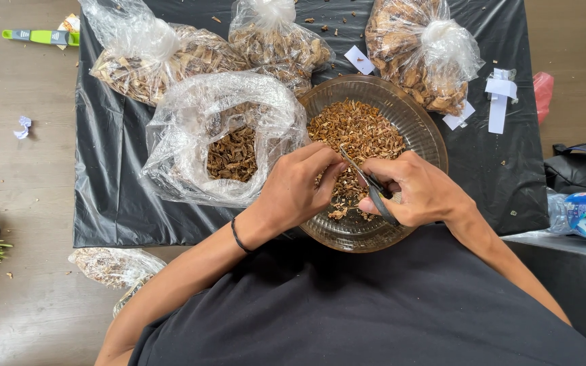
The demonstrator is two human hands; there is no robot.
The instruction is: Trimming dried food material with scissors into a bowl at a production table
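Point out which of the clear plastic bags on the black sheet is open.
The open bag is the one directly left of the glass bowl, its mouth spread wide over dark dried pieces. The three bags behind it are knotted shut.

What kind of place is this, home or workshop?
Probably an informal home workspace, not a factory: work is done low on a wooden floor over a black plastic sheet, with tied clear bags of dried plant pieces and a glass bowl of cut bits.

Right hand [418,192] gripping scissors [371,188] over glass bowl [428,132] of brown chopped bits [357,132]; left hand [300,190] pinching a piece at the blades; open plastic bag [222,139] just beside.
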